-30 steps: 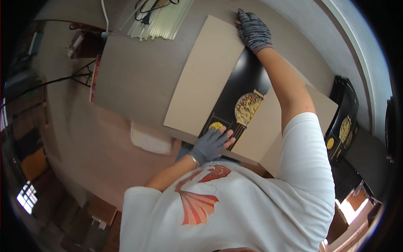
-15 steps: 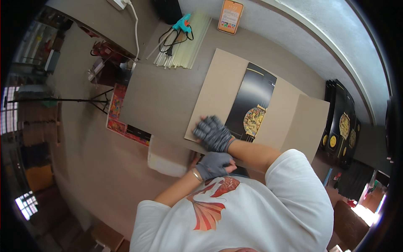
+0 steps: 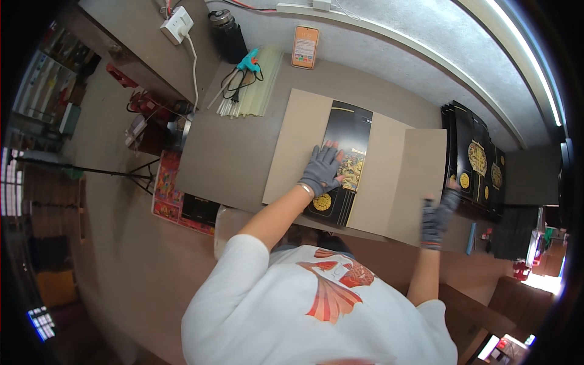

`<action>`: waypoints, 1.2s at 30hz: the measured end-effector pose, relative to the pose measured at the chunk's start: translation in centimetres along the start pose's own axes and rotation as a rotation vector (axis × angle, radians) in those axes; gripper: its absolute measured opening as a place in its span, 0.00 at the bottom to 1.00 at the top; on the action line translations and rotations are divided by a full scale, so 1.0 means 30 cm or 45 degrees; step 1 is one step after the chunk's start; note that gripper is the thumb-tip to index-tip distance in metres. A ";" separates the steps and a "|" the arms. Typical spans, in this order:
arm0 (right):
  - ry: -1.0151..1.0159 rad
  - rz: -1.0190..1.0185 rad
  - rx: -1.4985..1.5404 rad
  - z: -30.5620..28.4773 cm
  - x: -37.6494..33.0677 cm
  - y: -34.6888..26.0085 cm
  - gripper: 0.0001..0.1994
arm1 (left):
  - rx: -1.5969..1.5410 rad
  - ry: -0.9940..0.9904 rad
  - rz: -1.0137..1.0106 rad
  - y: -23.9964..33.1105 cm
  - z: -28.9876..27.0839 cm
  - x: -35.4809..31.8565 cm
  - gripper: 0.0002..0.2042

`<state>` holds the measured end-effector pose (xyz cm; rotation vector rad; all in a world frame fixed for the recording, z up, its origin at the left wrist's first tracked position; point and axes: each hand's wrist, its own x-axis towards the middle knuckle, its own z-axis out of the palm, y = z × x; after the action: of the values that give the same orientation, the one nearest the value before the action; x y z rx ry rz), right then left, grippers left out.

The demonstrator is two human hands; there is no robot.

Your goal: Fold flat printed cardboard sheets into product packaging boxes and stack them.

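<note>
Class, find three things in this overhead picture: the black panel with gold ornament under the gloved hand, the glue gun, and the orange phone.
black panel (image 3: 351,125): head view, on its plain upper part.
glue gun (image 3: 247,61): head view, on its teal body.
orange phone (image 3: 305,47): head view, on the screen's middle.

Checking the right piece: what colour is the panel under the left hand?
Black panel with gold ornaments, head view.
</note>
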<state>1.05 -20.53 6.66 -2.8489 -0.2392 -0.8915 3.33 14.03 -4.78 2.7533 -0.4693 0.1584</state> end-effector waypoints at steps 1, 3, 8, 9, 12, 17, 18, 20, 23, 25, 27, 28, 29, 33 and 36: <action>-0.074 0.379 0.084 -0.007 -0.030 0.194 0.33 | -0.011 0.004 0.020 0.017 0.021 0.028 0.35; -0.141 0.757 0.165 0.013 -0.152 0.396 0.33 | 0.103 -0.158 0.102 0.039 0.073 0.079 0.40; -0.810 0.757 1.375 0.138 -0.170 0.236 0.35 | 0.146 -0.358 0.079 0.072 0.076 0.112 0.39; -0.806 0.544 1.274 0.163 -0.163 0.110 0.37 | 0.145 -0.374 0.048 0.075 0.082 0.113 0.38; -0.834 0.006 0.738 0.223 -0.106 -0.138 0.47 | 0.123 -0.206 0.039 0.053 0.114 0.095 0.38; -1.290 -0.156 -0.013 0.349 -0.015 -0.355 0.56 | 0.134 -0.101 0.077 0.017 0.180 0.106 0.38; -1.326 -0.162 -0.015 0.363 -0.023 -0.338 0.56 | 0.116 -0.203 0.110 0.043 0.132 0.116 0.40; -1.296 -0.200 0.035 0.396 -0.039 -0.292 0.56 | 0.094 -0.329 0.148 0.082 0.050 0.132 0.41; -1.209 -0.310 0.083 0.462 -0.037 -0.207 0.54 | 0.143 -0.559 0.108 0.090 0.030 0.131 0.46; -0.844 -0.407 0.051 0.576 -0.003 -0.128 0.48 | 0.118 -0.343 0.125 0.064 0.077 0.107 0.50; -0.726 -0.285 -0.058 0.659 0.127 -0.085 0.42 | 0.078 -0.373 0.126 0.067 0.079 0.098 0.50; -0.744 -0.196 -0.101 0.697 0.213 -0.070 0.40 | 0.088 -0.379 0.115 0.072 0.069 0.099 0.49; -0.755 -0.109 -0.145 0.748 0.304 -0.048 0.39 | 0.101 -0.378 0.105 0.074 0.063 0.110 0.49; -0.521 -0.032 -0.157 0.967 0.497 0.108 0.37 | 0.071 -0.325 0.128 0.074 0.088 0.114 0.50; -0.395 -0.038 -0.146 0.973 0.521 0.147 0.34 | 0.056 -0.317 0.129 0.083 0.088 0.124 0.50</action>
<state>30.69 -17.70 -8.47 -3.0902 -0.2729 -0.4773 6.11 9.78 -5.85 2.8058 -0.6781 -0.1537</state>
